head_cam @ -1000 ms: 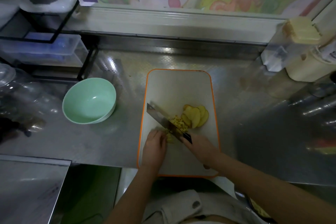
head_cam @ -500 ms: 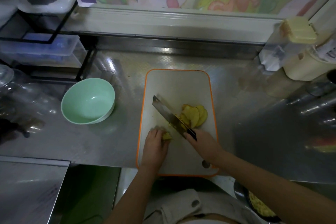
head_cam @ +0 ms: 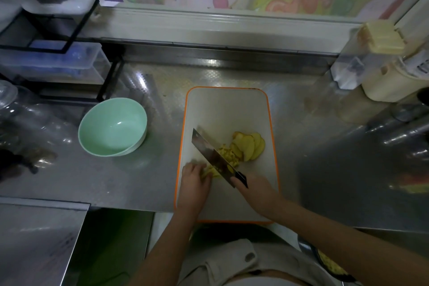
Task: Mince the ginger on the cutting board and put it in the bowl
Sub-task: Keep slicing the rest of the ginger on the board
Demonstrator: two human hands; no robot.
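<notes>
Orange-rimmed cutting board point(head_cam: 220, 109) sits on the steel desk point(head_cam: 127, 181), and the right hand point(head_cam: 255, 189) grips the knife point(head_cam: 211, 154), blade slanting across the ginger point(head_cam: 228, 154) near the board's middle. Left hand point(head_cam: 195, 181) has its fingers curled down on a ginger piece right beside the blade, green bowl point(head_cam: 112, 126) well apart on the left.

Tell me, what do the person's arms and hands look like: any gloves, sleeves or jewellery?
Both are bare. The left hand and right hand wear no gloves, and I see no rings, watch or bracelet. No sleeves cover the forearms as far as the view shows. Below them is a pale garment with a round button.
</notes>
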